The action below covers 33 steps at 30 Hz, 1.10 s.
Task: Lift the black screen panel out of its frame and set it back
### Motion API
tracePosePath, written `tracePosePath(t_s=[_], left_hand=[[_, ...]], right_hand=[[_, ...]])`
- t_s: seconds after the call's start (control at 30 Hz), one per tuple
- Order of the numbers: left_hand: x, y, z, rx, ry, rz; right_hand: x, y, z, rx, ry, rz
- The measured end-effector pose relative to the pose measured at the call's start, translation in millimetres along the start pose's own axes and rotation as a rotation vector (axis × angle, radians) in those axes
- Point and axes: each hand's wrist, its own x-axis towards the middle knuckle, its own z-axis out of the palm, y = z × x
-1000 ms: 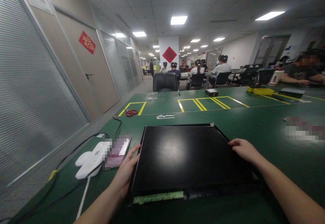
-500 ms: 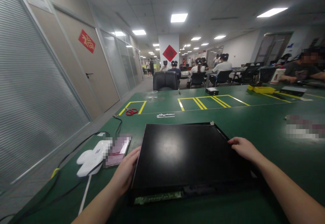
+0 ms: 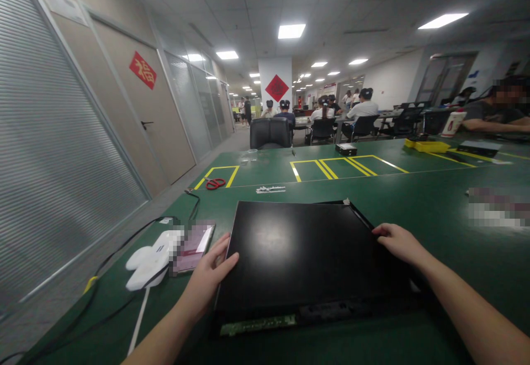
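Observation:
A black LCD screen panel [image 3: 306,254] lies in a dark frame [image 3: 359,216] on the green table, shifted a little to the left within it. A strip of green circuit board [image 3: 259,323] shows along the near edge. My left hand [image 3: 211,274] grips the panel's left edge, its thumb on the top face and the other fingers along the side. On the right, my right hand [image 3: 395,241] pinches the right edge with thumb and bent fingers; its fingertips are partly hidden. A light-coloured bit sits at the frame's far right corner.
Left of the panel are a white device [image 3: 155,263] with cables and a pinkish phone-like slab [image 3: 192,249]. Farther off lie red-handled scissors [image 3: 215,183], small white strips [image 3: 270,189], a black box [image 3: 346,149] and a yellow tray [image 3: 426,146]. Several people sit beyond.
My left thumb has come up onto the panel's top face, where before it was not visible there. My right hand and the panel look nearly unmoved.

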Motion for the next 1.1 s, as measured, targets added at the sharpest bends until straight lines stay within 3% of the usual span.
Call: tracePosePath(t_s=[0.2,0.43,0.67,0.9,1.03,1.1], left_hand=[[-13,16,13,0.019,-0.001,0.122],[-8,14,3,0.083,-0.054,0.205],[-12,18,6,0.03,0.019,0.227],[-11,21,2,-0.046,0.097,0.166],[-10,22,3,-0.023,0.077,0.179],[-8,21,2,0.035,0.074,0.223]], right_hand=[[1,-2,-1,0.07,0.054,-0.012],[-4,-12,-3,0.161,0.058,-0.003],[-6,-13,-3,0.525,0.14,0.103],[-34,-40,-31,0.839,-0.054,-0.039],[-49,-43,-38,0.882,-0.182,0.145],[-48,-37,-38,0.841,-0.172,0.181]])
